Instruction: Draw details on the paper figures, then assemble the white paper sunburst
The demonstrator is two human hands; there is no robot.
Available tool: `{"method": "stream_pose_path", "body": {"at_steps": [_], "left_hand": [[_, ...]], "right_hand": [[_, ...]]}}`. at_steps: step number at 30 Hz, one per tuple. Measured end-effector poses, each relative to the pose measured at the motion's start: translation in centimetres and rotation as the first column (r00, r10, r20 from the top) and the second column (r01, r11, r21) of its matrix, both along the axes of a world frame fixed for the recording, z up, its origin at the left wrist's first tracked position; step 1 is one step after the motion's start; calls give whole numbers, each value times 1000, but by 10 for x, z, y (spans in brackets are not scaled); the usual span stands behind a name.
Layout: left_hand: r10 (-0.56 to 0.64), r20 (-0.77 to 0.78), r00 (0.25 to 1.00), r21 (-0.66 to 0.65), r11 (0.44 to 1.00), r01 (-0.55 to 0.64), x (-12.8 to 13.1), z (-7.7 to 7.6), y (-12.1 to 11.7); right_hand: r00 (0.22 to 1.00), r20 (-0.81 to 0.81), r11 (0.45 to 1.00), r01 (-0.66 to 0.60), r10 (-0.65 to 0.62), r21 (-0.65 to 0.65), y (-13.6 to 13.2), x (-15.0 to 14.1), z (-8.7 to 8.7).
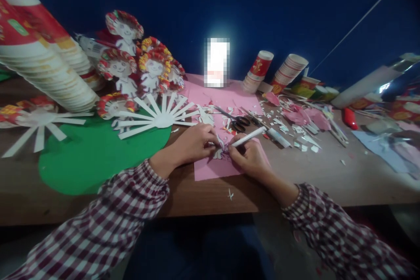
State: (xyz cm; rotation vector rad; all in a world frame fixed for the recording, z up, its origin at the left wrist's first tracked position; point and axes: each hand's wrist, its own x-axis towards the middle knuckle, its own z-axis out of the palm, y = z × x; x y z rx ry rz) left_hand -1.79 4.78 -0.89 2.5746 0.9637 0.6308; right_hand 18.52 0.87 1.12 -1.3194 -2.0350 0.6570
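Note:
My left hand (193, 142) rests on the pink paper sheet (226, 100) with its fingers curled, pinning down a small white paper cutout (219, 151). My right hand (249, 157) is closed around a white pen (251, 135) whose tip touches the cutout. Both sleeves are checked red and white. Black-handled scissors (238, 122) lie on the pink sheet just beyond my hands.
A green paper circle (92, 153) lies left, under a white fan-cut cup (160, 116). Paper-cup dolls (131, 65) stand behind it. A tall stack of paper cups (42, 57) leans at far left. More cups (290, 70), scraps and a red marker (350, 118) lie right.

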Motion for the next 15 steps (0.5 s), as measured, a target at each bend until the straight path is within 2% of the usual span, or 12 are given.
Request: {"method": "stream_pose_path", "body": {"at_steps": [15], "left_hand": [[-11, 5, 1000, 8, 1000, 11, 1, 2, -1]], "right_hand": [[999, 3, 999, -37, 37, 12, -1, -1, 2]]}}
